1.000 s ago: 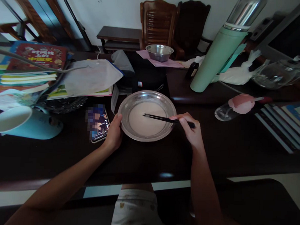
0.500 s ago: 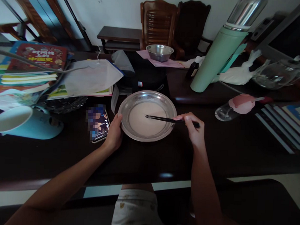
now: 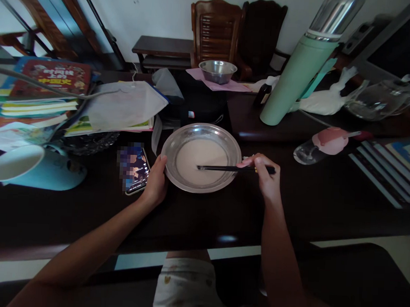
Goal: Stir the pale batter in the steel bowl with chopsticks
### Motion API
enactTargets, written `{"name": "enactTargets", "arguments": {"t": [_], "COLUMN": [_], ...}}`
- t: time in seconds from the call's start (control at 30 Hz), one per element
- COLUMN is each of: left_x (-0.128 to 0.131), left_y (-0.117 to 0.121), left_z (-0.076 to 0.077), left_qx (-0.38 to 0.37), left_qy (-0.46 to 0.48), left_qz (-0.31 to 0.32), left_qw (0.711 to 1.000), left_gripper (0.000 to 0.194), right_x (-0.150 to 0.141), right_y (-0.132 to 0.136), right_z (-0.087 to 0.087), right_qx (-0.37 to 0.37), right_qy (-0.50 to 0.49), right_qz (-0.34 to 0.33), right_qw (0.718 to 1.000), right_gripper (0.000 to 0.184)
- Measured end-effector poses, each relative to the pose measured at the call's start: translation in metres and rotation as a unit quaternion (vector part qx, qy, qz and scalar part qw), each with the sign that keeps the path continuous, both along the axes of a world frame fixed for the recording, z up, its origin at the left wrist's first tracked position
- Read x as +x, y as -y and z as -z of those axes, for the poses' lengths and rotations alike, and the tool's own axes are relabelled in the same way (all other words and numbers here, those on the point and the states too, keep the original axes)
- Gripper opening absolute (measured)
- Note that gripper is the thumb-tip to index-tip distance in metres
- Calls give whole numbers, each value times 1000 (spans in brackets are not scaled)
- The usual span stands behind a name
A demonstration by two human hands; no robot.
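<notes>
A shallow metal bowl (image 3: pixel 178 139) with pale batter sits on the dark table (image 3: pixel 188 216). My left hand (image 3: pixel 155 182) grips the bowl's left rim with curled fingers. My right hand (image 3: pixel 265 176) is closed on a pair of black chopsticks (image 3: pixel 221 168), held level, their tips in the batter near the bowl's middle.
A phone (image 3: pixel 135 168) lies just left of my left hand. A light blue lamp (image 3: pixel 31 166) and stacked books (image 3: pixel 37 98) fill the left. A green thermos (image 3: pixel 299 69), a small steel bowl (image 3: pixel 217 71), a pink-capped bottle (image 3: pixel 322 144), a glass jug (image 3: pixel 377 101) and books (image 3: pixel 387 170) stand behind and right.
My right hand moved slightly toward me and the chopstick tips swung nearer through the batter. My left hand and the bowl stayed put.
</notes>
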State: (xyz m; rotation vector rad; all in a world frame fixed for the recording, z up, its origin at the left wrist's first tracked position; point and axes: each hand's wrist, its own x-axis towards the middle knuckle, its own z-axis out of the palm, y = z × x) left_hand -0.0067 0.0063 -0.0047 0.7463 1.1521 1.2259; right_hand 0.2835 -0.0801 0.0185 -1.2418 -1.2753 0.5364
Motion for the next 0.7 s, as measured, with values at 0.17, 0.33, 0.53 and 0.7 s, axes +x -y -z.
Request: {"name": "enactTargets", "arguments": {"t": [0.17, 0.33, 0.53, 0.7], "left_x": [-3, -6, -4, -3], "left_y": [-1, -2, -1, 0], "left_z": [5, 7, 4, 3], "left_qx": [20, 24, 20, 15], "left_qy": [-8, -11, -8, -5], "left_qz": [21, 28, 25, 16], "left_qw": [1000, 999, 999, 1000], "left_gripper": [34, 41, 36, 32], "right_x": [-2, 0, -2, -1], "right_y": [-1, -1, -1, -2], "right_z": [-2, 0, -2, -1], "right_qx": [-16, 2, -14, -8], "right_qy": [31, 22, 20, 32], "right_qz": [-77, -3, -69, -20], "right_qw": [996, 1000, 997, 999], "right_gripper": [51, 51, 50, 46]}}
